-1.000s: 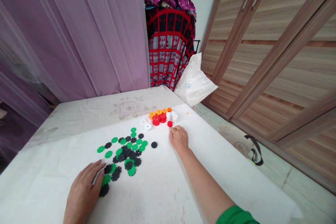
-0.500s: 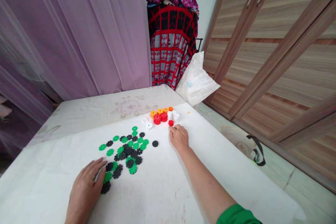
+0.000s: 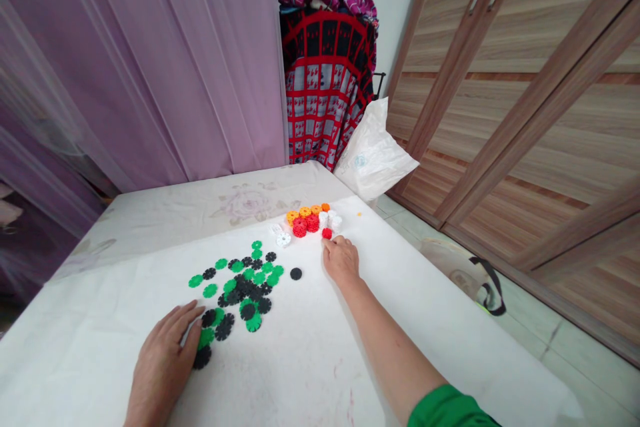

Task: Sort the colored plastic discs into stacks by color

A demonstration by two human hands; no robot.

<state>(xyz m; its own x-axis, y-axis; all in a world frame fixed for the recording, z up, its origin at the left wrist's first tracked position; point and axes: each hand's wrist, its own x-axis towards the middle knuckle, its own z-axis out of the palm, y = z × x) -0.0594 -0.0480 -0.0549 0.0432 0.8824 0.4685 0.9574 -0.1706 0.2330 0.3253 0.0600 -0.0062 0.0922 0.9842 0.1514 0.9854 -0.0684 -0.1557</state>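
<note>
Slight nudge since the earlier frame to the small red stack (image 3: 327,233), on white cloth (image 3: 280,373) at the right hand (image 3: 342,260); narrow grip (pinching or merely touching, can't tell). Probably light, stiff: take by the rim. Left hand (image 3: 167,347) loosely spread beside black and green discs (image 3: 225,327).

Green and black discs (image 3: 243,287) lie scattered, red discs (image 3: 299,227) stacked.
</note>
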